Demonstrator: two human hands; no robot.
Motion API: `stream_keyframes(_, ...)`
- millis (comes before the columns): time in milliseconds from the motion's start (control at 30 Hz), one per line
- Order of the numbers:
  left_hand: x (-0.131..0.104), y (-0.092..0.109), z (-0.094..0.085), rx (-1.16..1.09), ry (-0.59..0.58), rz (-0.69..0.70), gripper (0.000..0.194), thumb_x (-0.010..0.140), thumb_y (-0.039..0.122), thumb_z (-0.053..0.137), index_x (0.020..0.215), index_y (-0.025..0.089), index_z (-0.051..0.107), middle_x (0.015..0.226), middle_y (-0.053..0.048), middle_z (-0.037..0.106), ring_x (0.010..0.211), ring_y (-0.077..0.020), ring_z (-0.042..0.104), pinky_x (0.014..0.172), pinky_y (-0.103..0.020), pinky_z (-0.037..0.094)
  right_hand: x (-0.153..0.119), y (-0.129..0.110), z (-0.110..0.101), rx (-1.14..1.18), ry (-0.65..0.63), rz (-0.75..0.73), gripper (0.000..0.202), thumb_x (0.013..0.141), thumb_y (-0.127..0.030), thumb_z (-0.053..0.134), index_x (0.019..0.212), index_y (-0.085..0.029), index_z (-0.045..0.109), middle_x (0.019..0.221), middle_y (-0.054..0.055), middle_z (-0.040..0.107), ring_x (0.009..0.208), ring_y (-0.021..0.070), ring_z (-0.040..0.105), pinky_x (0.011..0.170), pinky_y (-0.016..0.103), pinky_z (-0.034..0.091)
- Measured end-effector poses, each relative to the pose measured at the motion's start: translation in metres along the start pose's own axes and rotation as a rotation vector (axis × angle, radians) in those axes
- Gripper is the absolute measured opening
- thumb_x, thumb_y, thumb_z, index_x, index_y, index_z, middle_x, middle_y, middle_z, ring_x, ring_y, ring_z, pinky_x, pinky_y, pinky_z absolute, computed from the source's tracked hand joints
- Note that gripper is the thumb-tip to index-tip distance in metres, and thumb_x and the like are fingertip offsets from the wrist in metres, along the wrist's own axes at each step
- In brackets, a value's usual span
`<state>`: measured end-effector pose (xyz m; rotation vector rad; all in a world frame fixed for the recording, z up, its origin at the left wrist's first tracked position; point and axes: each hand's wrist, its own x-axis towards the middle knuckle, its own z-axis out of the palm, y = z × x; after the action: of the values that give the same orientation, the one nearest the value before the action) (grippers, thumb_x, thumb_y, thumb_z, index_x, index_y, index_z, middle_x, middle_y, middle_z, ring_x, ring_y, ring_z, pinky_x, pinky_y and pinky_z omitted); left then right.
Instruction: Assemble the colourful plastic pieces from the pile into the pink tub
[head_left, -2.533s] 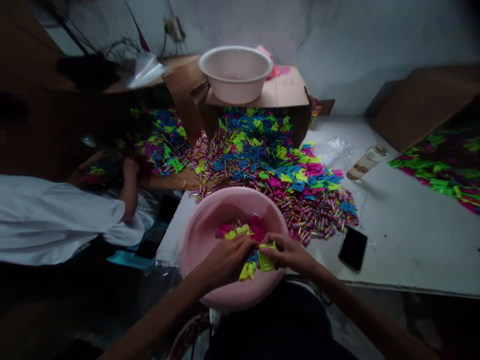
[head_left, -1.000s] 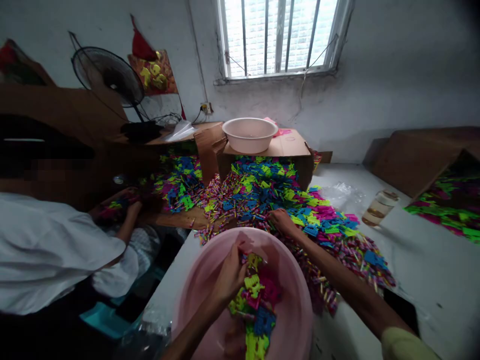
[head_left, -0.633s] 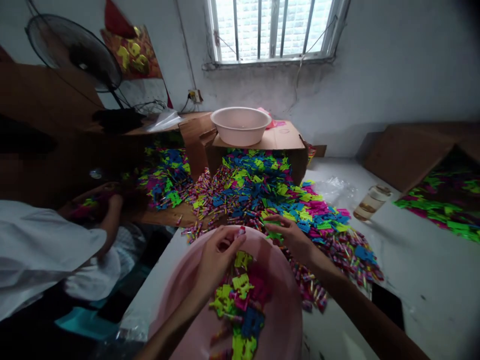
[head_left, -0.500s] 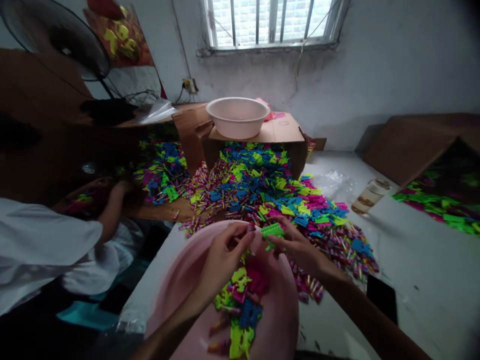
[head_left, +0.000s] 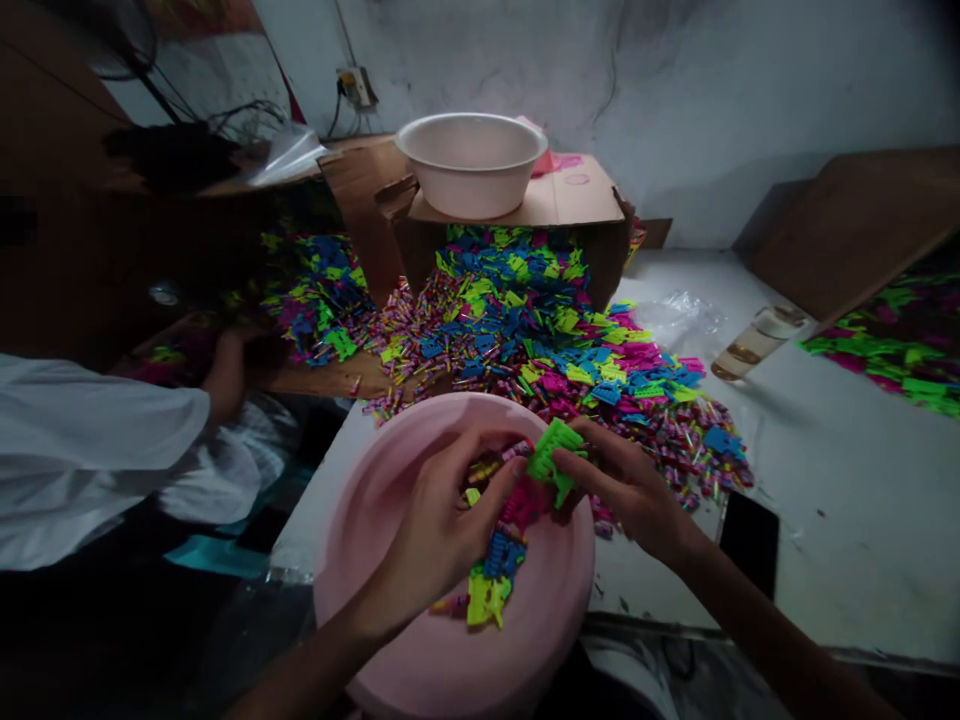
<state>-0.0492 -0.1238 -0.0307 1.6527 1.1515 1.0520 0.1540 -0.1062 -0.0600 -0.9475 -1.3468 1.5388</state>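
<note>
My left hand (head_left: 450, 500) is over the pink basin (head_left: 360, 560), its thumb and fingers closed on a small crayon-like stick (head_left: 516, 451) in a pinkish-red wrapper. My right hand (head_left: 637, 485) pinches a flat bright green plastic toy piece (head_left: 555, 455) with a ridged edge. The stick's tip meets or nearly meets the green piece; I cannot tell which. Below my hands, the basin holds a yellow-green piece (head_left: 487, 597), a blue piece (head_left: 504, 553) and a magenta piece (head_left: 525, 503), with a few sticks partly hidden among them.
Behind the basin spreads a heap of coloured pieces and sticks (head_left: 517, 330), spilling from a cardboard box (head_left: 607, 255) topped by a pale bowl (head_left: 472, 175). A phone (head_left: 750, 540) and bottle (head_left: 757, 342) are to the right. At left sits a person in white (head_left: 97, 440).
The view has tilted down. My right hand has turned the green piece and brought it nearer the stick in my left hand, so the two now close together.
</note>
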Motion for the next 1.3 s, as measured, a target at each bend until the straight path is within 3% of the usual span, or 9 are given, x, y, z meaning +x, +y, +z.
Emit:
stream_keyframes(133,-0.004,0.000,-0.002,0.039,0.062,0.031,0.019,0.095,0.030,0.065,0.112,0.023,0.071,0.116,-0.004,0.073,0.097,-0.0183,0.072,0.084,-0.026,0.059,-0.004,0.002,0.001,-0.039,0.012,-0.017,0.026,0.091,-0.047,0.069,0.098,-0.022,0.067,0.082,0.002,0.068,0.062,0.0170,0.068,0.056,0.029,0.060)
stream_keyframes(300,-0.006,-0.001,-0.001,0.054,0.111,0.055,0.018,0.094,0.027,0.067,0.111,0.023,0.070,0.113,-0.003,0.074,0.095,-0.0168,0.073,0.084,-0.025,0.059,-0.005,0.002,0.003,0.177,-0.020,0.090,0.045,0.094,-0.063,0.053,0.105,-0.022,0.070,0.087,0.007,0.070,0.067,0.0209,0.068,0.054,0.034,0.061)
stream_keyframes(433,-0.006,0.003,-0.001,0.002,0.160,0.051,0.018,0.094,0.028,0.067,0.111,0.023,0.071,0.109,-0.003,0.074,0.090,-0.0168,0.072,0.075,-0.023,0.059,-0.004,0.001,0.000,0.261,-0.013,0.145,0.037,0.081,-0.041,0.079,0.113,-0.023,0.070,0.105,0.007,0.071,0.083,0.0197,0.069,0.062,0.028,0.061)
stream_keyframes(500,-0.006,0.005,-0.002,0.004,0.129,0.046,0.019,0.096,0.029,0.064,0.112,0.022,0.071,0.109,-0.004,0.074,0.091,-0.0172,0.072,0.075,-0.023,0.059,-0.005,0.002,-0.002,0.216,0.017,0.118,0.035,0.078,-0.035,0.082,0.109,-0.022,0.071,0.102,0.005,0.071,0.082,0.0174,0.069,0.065,0.026,0.060)
stream_keyframes(600,-0.008,0.006,0.000,0.043,0.076,0.044,0.020,0.098,0.029,0.061,0.113,0.022,0.071,0.113,-0.005,0.073,0.097,-0.0176,0.071,0.079,-0.023,0.058,-0.008,0.003,-0.004,0.084,0.067,0.034,0.023,0.085,-0.037,0.077,0.100,-0.020,0.072,0.096,0.003,0.071,0.082,0.0159,0.069,0.072,0.025,0.059)
stream_keyframes(733,-0.009,0.005,0.004,0.100,0.158,0.072,0.018,0.095,0.026,0.066,0.112,0.023,0.069,0.107,-0.002,0.074,0.091,-0.0145,0.072,0.076,-0.021,0.057,-0.013,0.000,0.001,-0.073,0.086,-0.054,0.022,0.091,-0.039,0.070,0.103,-0.021,0.067,0.098,0.003,0.070,0.079,0.0153,0.069,0.067,0.024,0.059)
stream_keyframes(900,-0.008,0.009,0.003,0.371,0.121,0.265,0.013,0.092,0.017,0.069,0.103,0.023,0.070,0.098,0.002,0.074,0.090,-0.0115,0.069,0.080,-0.019,0.053,-0.018,-0.003,0.006,-0.319,0.156,-0.151,0.016,0.095,-0.036,0.063,0.102,-0.022,0.065,0.089,0.003,0.072,0.065,0.0134,0.068,0.048,0.019,0.049)
stream_keyframes(1100,-0.006,0.006,0.002,0.536,0.046,0.516,0.023,0.091,0.007,0.066,0.111,0.020,0.066,0.105,-0.002,0.072,0.100,-0.0119,0.067,0.088,-0.019,0.052,-0.020,0.005,0.006,-0.499,0.197,-0.280,0.013,0.097,-0.033,0.061,0.105,-0.023,0.064,0.089,0.001,0.072,0.073,0.0147,0.071,0.062,0.022,0.056)
stream_keyframes(1300,-0.008,0.002,0.004,0.614,0.004,0.531,0.030,0.093,0.004,0.061,0.119,0.019,0.063,0.111,-0.004,0.070,0.105,-0.0131,0.065,0.093,-0.022,0.053,-0.020,0.009,0.004,-0.500,0.196,-0.323,0.010,0.098,-0.030,0.061,0.105,-0.023,0.063,0.088,-0.001,0.073,0.071,0.0139,0.073,0.061,0.020,0.056)
